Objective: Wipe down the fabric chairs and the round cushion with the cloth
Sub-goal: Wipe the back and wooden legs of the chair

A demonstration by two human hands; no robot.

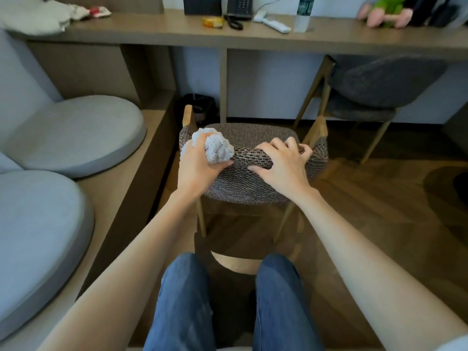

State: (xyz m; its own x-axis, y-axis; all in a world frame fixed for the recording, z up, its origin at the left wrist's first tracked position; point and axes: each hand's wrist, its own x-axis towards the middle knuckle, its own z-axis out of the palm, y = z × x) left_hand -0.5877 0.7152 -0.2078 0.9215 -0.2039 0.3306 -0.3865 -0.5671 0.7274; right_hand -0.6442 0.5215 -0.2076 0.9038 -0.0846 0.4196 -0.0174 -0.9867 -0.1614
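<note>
A brown woven fabric chair (243, 183) stands in front of me, its curved backrest facing me. My left hand (200, 163) grips a bunched white cloth (217, 149) and holds it against the top left of the backrest. My right hand (281, 163) grips the backrest's top edge on the right, fingers curled over it. A round grey cushion (83, 138) lies on the wooden platform to the left, and another (38, 236) lies nearer me. A second, dark grey fabric chair (379, 89) is tucked under the desk at the right.
A long wooden desk (157, 34) runs across the back with a phone (239, 7), a water bottle (304, 13), a remote (276, 25) and a plush toy (387, 11). A black bin (200, 107) stands under it. My legs in jeans (182, 305) are below.
</note>
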